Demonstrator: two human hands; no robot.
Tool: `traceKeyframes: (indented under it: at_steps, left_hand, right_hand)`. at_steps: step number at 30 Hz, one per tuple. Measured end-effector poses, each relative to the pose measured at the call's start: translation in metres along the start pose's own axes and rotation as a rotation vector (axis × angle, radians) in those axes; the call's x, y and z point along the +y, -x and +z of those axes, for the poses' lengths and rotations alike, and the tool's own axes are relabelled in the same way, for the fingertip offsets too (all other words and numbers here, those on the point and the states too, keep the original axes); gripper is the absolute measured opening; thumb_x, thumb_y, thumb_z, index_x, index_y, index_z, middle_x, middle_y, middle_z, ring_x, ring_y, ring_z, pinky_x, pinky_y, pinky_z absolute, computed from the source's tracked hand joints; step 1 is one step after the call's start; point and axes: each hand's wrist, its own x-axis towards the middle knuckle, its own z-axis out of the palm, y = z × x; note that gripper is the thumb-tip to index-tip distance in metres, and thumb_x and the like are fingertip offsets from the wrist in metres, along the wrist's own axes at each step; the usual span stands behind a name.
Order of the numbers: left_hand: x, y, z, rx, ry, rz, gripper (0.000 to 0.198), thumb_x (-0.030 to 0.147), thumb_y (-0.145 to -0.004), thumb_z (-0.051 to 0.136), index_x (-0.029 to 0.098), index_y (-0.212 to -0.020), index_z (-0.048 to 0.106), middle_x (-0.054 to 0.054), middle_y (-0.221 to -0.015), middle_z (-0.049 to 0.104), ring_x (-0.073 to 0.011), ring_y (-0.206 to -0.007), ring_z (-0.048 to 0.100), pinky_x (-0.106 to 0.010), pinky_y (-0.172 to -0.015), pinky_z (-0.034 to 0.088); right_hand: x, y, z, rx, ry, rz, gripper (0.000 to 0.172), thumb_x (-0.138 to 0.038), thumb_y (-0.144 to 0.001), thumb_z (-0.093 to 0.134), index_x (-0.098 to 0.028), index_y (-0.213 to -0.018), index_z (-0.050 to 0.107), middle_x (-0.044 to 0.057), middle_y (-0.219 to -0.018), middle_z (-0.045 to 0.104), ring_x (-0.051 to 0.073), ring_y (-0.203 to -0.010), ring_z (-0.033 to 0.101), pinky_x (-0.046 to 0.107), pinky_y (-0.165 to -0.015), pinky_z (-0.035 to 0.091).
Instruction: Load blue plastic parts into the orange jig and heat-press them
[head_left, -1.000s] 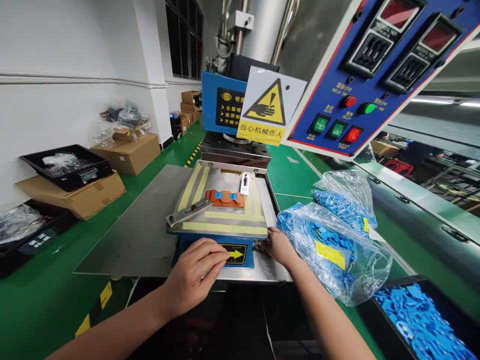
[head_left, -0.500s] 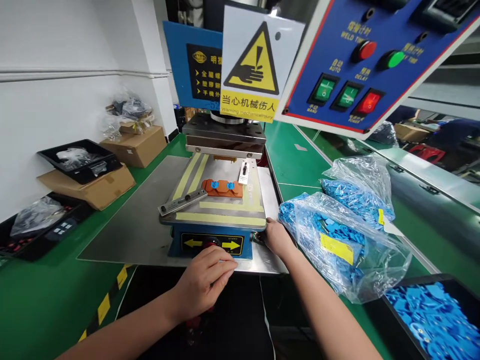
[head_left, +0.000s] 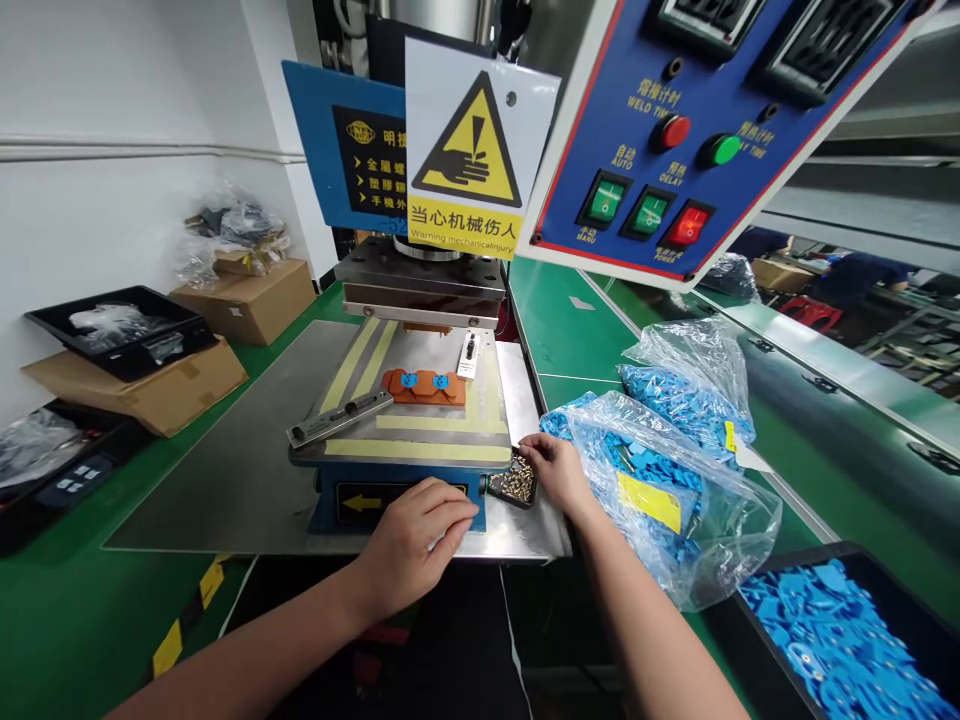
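My right hand (head_left: pixel 559 472) is closed in a pinch at the edge of a small black tray (head_left: pixel 517 503) of tiny brass-coloured pieces (head_left: pixel 516 478). Whatever its fingertips hold is too small to make out. In front of the press's blue base (head_left: pixel 324 500) is my left hand (head_left: pixel 420 535), its fingers curled and pressed together; I cannot see what is in them. Above, on the metal plate with yellow tape (head_left: pixel 420 450), an orange fixture (head_left: pixel 424 388) carries two small blue plastic parts (head_left: pixel 441 382). A metal bar (head_left: pixel 339 418) lies slanted to its left.
The press head (head_left: pixel 420 285) hangs over the plate, behind a warning sign (head_left: pixel 465 150). A control panel (head_left: pixel 637 150) juts in at upper right. Bagged blue parts (head_left: pixel 675 480) and a black bin (head_left: pixel 847 630) of blue parts lie right; cardboard boxes (head_left: pixel 251 300) stand left.
My right hand has come up from beside the base to the tray's edge, and the brass-coloured pieces now show. My left hand stays in front of the base. The view has shifted slightly.
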Motion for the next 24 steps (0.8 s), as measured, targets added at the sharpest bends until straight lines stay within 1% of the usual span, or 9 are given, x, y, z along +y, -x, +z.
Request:
traceKeyframes:
  at_steps: [3, 5, 9, 11, 14, 16, 19, 21, 24]
  left_hand:
    - [0.000, -0.015, 0.003, 0.023, -0.015, 0.000, 0.020, 0.014, -0.087, 0.052, 0.019, -0.101, 0.065, -0.007, -0.091, 0.066, -0.0170, -0.086, 0.060, -0.032, -0.076, 0.052]
    - [0.000, -0.025, 0.005, 0.033, -0.031, 0.011, 0.020, 0.015, -0.087, 0.052, 0.019, -0.100, 0.066, -0.007, -0.092, 0.066, -0.0171, -0.086, 0.060, -0.031, -0.076, 0.051]
    - [0.001, -0.039, 0.009, 0.022, -0.078, 0.042, 0.020, 0.016, -0.088, 0.050, 0.019, -0.099, 0.067, -0.007, -0.089, 0.066, -0.0172, -0.083, 0.060, -0.032, -0.074, 0.051]
    - [0.001, -0.042, 0.010, 0.022, -0.103, 0.049, 0.021, 0.017, -0.089, 0.049, 0.019, -0.100, 0.066, -0.007, -0.089, 0.066, -0.0174, -0.083, 0.060, -0.033, -0.073, 0.052]
    - [-0.001, -0.047, 0.011, 0.031, -0.136, 0.052, 0.021, 0.018, -0.089, 0.049, 0.019, -0.102, 0.066, -0.007, -0.092, 0.067, -0.0177, -0.084, 0.060, -0.033, -0.074, 0.052]
    - [-0.001, -0.053, 0.011, 0.058, -0.141, 0.054, 0.020, 0.018, -0.089, 0.051, 0.019, -0.103, 0.065, -0.007, -0.094, 0.067, -0.0180, -0.085, 0.060, -0.034, -0.075, 0.052]
    - [0.003, -0.062, 0.013, 0.098, -0.106, 0.059, 0.020, 0.020, -0.088, 0.054, 0.020, -0.105, 0.065, -0.006, -0.094, 0.067, -0.0181, -0.086, 0.060, -0.034, -0.076, 0.052]
    - [0.007, -0.067, 0.015, 0.094, -0.060, 0.074, 0.022, 0.020, -0.088, 0.055, 0.020, -0.108, 0.065, -0.006, -0.094, 0.066, -0.0175, -0.086, 0.060, -0.033, -0.075, 0.052]
    - [0.011, -0.071, 0.016, 0.091, 0.020, 0.084, 0.023, 0.017, -0.087, 0.055, 0.021, -0.107, 0.066, -0.005, -0.091, 0.065, -0.0155, -0.083, 0.061, -0.029, -0.072, 0.052]
  right_hand:
    - [0.004, -0.001, -0.005, 0.006, -0.157, 0.031, 0.026, -0.040, -0.080, 0.050, -0.016, -0.076, 0.060, 0.000, -0.062, 0.060, 0.013, -0.054, 0.051, 0.025, -0.053, 0.040]
    - [0.006, 0.000, -0.006, -0.006, -0.221, 0.042, 0.028, -0.043, -0.079, 0.051, -0.017, -0.074, 0.059, -0.002, -0.059, 0.057, 0.012, -0.051, 0.048, 0.024, -0.050, 0.038]
    - [0.007, 0.001, -0.005, -0.102, -0.280, 0.071, 0.023, -0.038, -0.074, 0.060, -0.017, -0.072, 0.066, 0.000, -0.064, 0.063, 0.015, -0.061, 0.054, 0.027, -0.059, 0.041]
    - [0.004, 0.001, -0.006, -0.105, -0.284, 0.078, 0.022, -0.037, -0.073, 0.061, -0.016, -0.074, 0.069, 0.002, -0.068, 0.066, 0.016, -0.065, 0.056, 0.028, -0.063, 0.042]
    - [-0.006, 0.003, -0.017, -0.083, -0.419, 0.111, 0.026, -0.041, -0.073, 0.064, -0.016, -0.076, 0.070, 0.000, -0.063, 0.063, 0.013, -0.058, 0.051, 0.026, -0.057, 0.039]
    - [-0.018, 0.007, -0.027, -0.139, -0.596, 0.129, 0.028, -0.042, -0.071, 0.069, -0.015, -0.078, 0.071, -0.002, -0.059, 0.059, 0.009, -0.051, 0.044, 0.024, -0.052, 0.033]
    - [-0.035, 0.015, -0.036, -0.299, -0.804, 0.089, 0.026, -0.039, -0.071, 0.073, -0.014, -0.079, 0.072, -0.003, -0.056, 0.055, 0.006, -0.049, 0.038, 0.022, -0.049, 0.026]
    - [-0.044, 0.020, -0.036, -0.375, -0.863, 0.047, 0.023, -0.037, -0.071, 0.075, -0.014, -0.077, 0.072, -0.004, -0.053, 0.052, 0.005, -0.047, 0.036, 0.022, -0.048, 0.023]
    - [-0.051, 0.025, -0.031, -0.436, -0.911, 0.033, 0.023, -0.037, -0.069, 0.077, -0.014, -0.073, 0.072, -0.005, -0.049, 0.050, 0.005, -0.046, 0.035, 0.022, -0.047, 0.022]
